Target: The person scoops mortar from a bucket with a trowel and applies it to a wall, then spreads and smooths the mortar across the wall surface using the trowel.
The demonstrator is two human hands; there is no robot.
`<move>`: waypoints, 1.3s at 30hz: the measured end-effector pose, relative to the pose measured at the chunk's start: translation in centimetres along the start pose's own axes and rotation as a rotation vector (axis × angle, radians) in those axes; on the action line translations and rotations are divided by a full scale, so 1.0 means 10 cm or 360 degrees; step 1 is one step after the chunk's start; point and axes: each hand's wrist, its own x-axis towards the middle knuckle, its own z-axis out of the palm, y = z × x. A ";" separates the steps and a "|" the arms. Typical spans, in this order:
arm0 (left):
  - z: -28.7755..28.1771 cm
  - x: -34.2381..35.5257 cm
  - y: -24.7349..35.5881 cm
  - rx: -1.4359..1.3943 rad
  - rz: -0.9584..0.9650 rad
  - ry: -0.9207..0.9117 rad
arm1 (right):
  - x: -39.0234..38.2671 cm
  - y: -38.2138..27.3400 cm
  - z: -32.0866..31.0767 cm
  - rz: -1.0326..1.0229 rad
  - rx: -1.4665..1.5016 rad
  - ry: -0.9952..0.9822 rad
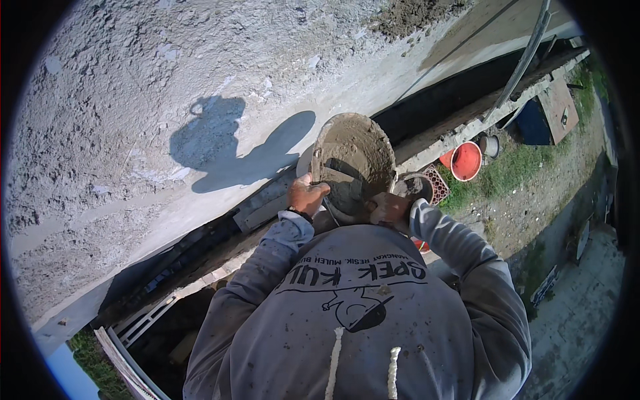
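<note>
As two hands (308, 196) (391, 210) hold one bucket (359, 121), perhaps one trowel (340, 179) inside

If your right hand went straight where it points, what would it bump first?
Probably the mud in the bucket; the right hand is by its edge, but depth is unclear.

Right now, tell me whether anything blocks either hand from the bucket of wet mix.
Nothing visible does: the left hand and right hand are both at the near side of the bucket.
</note>
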 end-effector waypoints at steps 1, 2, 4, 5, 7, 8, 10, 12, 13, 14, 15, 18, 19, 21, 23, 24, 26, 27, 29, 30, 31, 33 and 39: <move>0.00 0.02 -0.16 -0.0206 -0.0008 -0.0025 | 0.05 -0.09 -0.01 0.0456 0.0473 -0.0021; 0.03 0.06 -0.31 -0.0413 -0.0003 -0.0063 | 0.07 -0.11 -0.02 0.0450 0.0471 0.0000; -0.01 0.01 -0.25 -0.0467 -0.0025 -0.0039 | 0.02 -0.14 -0.04 0.0573 0.0818 0.0189; -0.01 0.06 -0.37 -0.0612 -0.0061 -0.0027 | 0.06 0.01 -0.04 0.0455 0.1096 0.0176; -0.04 0.17 -0.59 -0.0674 -0.0112 0.0021 | 0.07 0.05 -0.09 0.0358 0.1273 0.0215; -0.06 0.21 -0.62 -0.0597 -0.0109 0.0059 | 0.04 0.07 -0.17 0.0272 0.1443 0.0227; -0.04 0.30 -0.82 -0.0648 -0.0048 0.0108 | -0.03 -0.02 -0.30 0.0086 0.1637 0.0286; -0.06 0.44 -1.10 -0.0462 0.0200 0.0033 | -0.10 -0.09 -0.33 -0.0048 0.1808 0.0443; -0.02 0.49 -1.10 -0.0552 0.0184 0.0059 | -0.14 -0.08 -0.33 -0.0231 0.1984 0.0495; -0.01 0.52 -1.10 -0.0643 0.0159 0.0096 | -0.19 -0.05 -0.36 -0.0263 0.1984 0.0534; -0.09 0.60 -1.13 -0.0338 0.0089 0.0002 | -0.22 -0.02 -0.38 -0.0274 0.2139 0.0643; 0.01 0.62 -1.20 -0.0273 0.0287 0.0107 | -0.33 0.03 -0.50 -0.0404 0.2337 0.0975; -0.04 0.65 -1.21 0.0049 0.0452 -0.0026 | -0.36 0.05 -0.57 -0.0502 0.2364 0.1187; 0.04 0.54 -1.01 -0.0125 0.0358 -0.0044 | -0.52 0.13 -0.71 -0.0627 0.2402 0.1582; 0.04 0.52 -1.01 -0.0302 0.0262 -0.0031 | -0.69 0.16 -0.85 -0.0687 0.2377 0.1956; -0.03 0.52 -1.16 -0.0034 0.0369 -0.0042 | -0.70 0.17 -0.93 -0.0784 0.2311 0.2149; -0.03 0.55 -1.14 0.0237 0.0481 -0.0059 | -0.74 0.18 -1.02 -0.0783 0.2142 0.2570; 0.06 0.43 -0.82 -0.0099 -0.0116 -0.0082 | -0.77 0.25 -1.05 -0.0726 0.1970 0.2804; -0.04 0.42 -1.22 -0.0163 -0.0488 -0.0029 | -0.54 0.17 -1.16 -0.0693 0.1839 0.2954; 0.00 0.39 -1.09 -0.0159 -0.0485 -0.0042 | -0.45 0.18 -1.23 -0.0613 0.1673 0.3179; 0.07 0.31 -0.97 -0.0166 -0.0480 -0.0108 | -0.35 0.17 -1.29 -0.0366 0.1514 0.3312; 0.05 0.40 -1.18 0.0258 -0.0335 -0.0125 | 0.17 0.26 -1.53 0.0117 0.1066 0.3522; 0.11 0.48 -1.38 -0.0085 -0.0393 -0.0146 | 0.59 -1.49 -2.33 0.0307 0.0574 0.2766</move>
